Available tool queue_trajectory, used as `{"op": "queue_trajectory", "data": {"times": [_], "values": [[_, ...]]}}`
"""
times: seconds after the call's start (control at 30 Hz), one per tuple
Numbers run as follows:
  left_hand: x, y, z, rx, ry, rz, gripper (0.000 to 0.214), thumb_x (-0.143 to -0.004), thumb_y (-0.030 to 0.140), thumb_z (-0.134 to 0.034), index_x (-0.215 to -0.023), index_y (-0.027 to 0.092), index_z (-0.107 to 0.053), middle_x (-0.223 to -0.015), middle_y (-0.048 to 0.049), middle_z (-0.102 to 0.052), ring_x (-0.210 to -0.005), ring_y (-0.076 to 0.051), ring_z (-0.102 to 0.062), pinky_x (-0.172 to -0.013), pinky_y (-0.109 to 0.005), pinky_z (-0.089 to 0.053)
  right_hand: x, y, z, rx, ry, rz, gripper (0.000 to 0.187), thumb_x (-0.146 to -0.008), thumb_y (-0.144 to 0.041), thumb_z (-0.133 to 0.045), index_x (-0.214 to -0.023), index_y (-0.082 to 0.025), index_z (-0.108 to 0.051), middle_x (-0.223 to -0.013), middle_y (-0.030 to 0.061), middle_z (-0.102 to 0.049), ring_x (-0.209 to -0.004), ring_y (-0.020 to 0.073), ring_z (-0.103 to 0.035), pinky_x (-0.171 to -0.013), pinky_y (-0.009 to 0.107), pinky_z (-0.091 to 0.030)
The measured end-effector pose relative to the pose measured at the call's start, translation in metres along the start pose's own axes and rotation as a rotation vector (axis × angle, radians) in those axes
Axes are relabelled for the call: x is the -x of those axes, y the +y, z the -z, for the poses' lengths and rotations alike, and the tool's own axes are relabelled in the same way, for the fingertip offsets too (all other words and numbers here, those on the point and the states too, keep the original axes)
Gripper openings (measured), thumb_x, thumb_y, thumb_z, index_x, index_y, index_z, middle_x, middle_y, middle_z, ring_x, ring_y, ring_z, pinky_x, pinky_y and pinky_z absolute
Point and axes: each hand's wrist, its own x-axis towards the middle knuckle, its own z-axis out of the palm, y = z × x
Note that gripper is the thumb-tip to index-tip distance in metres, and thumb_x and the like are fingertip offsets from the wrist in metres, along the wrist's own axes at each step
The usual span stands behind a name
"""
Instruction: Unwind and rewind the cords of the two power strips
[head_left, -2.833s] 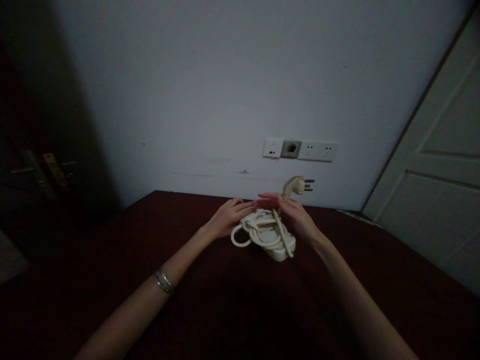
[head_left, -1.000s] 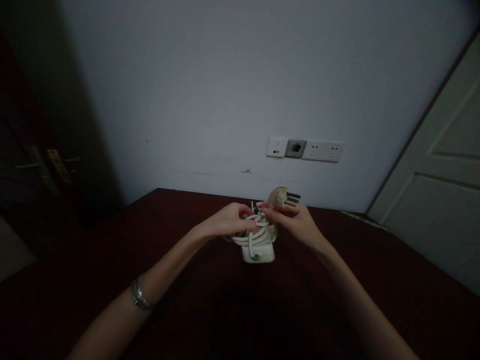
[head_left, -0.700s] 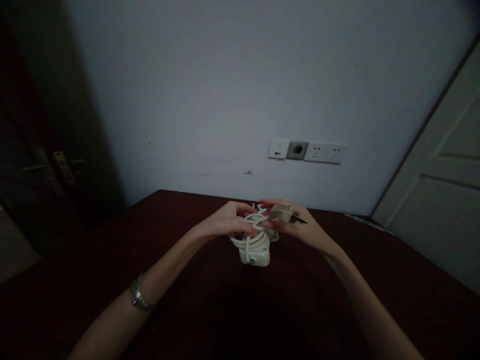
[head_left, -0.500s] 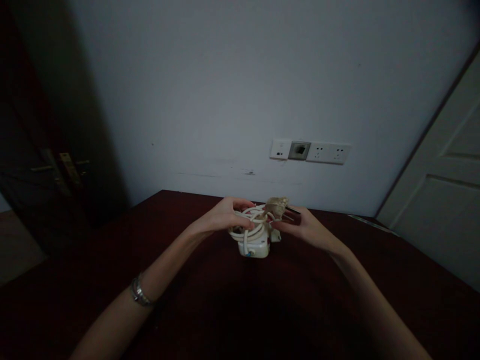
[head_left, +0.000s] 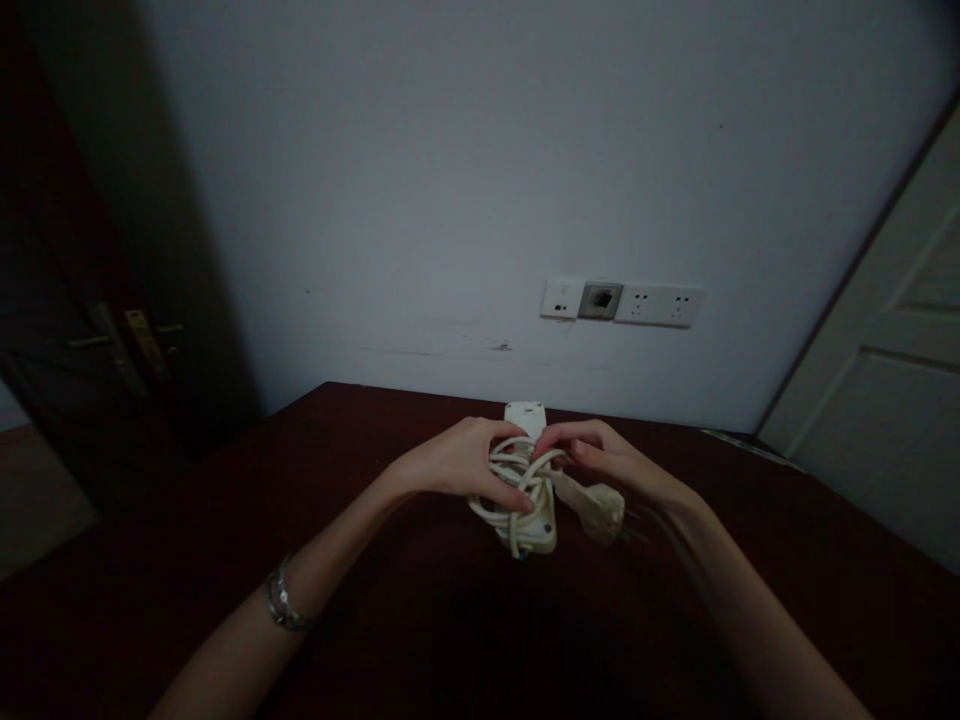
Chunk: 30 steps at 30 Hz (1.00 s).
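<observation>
Over the dark red table a white power strip is held with its far end pointing to the wall. Its white cord is wound in several loops around the strip's middle. My left hand grips the strip and the loops from the left, thumb lying over the coils. From the right, my right hand closes its fingertips on a loop of the cord near the top of the coil. The yellowed plug hangs below my right hand, prongs pointing right.
The dark red table meets a pale wall. Wall sockets sit above the table's back edge. A dark door with a handle stands at the left, a white door at the right.
The power strip has tilted so its far end shows above the coil. The plug has dropped from above the coil to the lower right. My right hand now has its fingers on the cord.
</observation>
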Motion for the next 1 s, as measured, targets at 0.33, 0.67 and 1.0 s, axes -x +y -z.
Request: {"op": "queue_trajectory", "data": {"times": [0.33,0.67,1.0], "values": [[0.001,-0.003,0.001,-0.254,-0.013,0.057,0.055,-0.056,0.05,-0.069,-0.097,0.015,-0.06,-0.086,-0.0059,-0.061,-0.072,-0.017,-0.054,-0.061,-0.027,-0.036,0.009,-0.031,-0.005,0.318,-0.19,-0.07,0.053,-0.065,-0.05,-0.067,-0.105,-0.017,-0.06,-0.104,0.007,-0.057,-0.094,0.0203,-0.052,-0.082,0.031,-0.04],[-0.004,-0.008,-0.003,-0.438,-0.005,0.057,0.056,-0.051,0.057,-0.068,-0.09,0.017,-0.061,-0.087,-0.0077,-0.06,-0.077,-0.021,-0.053,-0.063,-0.03,-0.035,0.02,-0.035,-0.014,0.653,-0.152,-0.203,0.055,-0.054,-0.019,-0.072,-0.105,-0.02,-0.053,-0.105,0.0039,-0.056,-0.093,0.0217,-0.052,-0.078,0.031,-0.042],[-0.003,-0.009,-0.003,-0.342,0.071,0.073,0.066,-0.05,0.061,-0.069,-0.096,0.015,-0.058,-0.093,-0.0097,-0.06,-0.08,-0.022,-0.054,-0.065,-0.03,-0.038,0.012,-0.018,-0.001,0.663,-0.05,-0.017,0.021,-0.069,-0.014,-0.056,-0.089,-0.02,-0.058,-0.088,0.0022,-0.055,-0.08,0.0155,-0.051,-0.071,0.027,-0.041]]}}
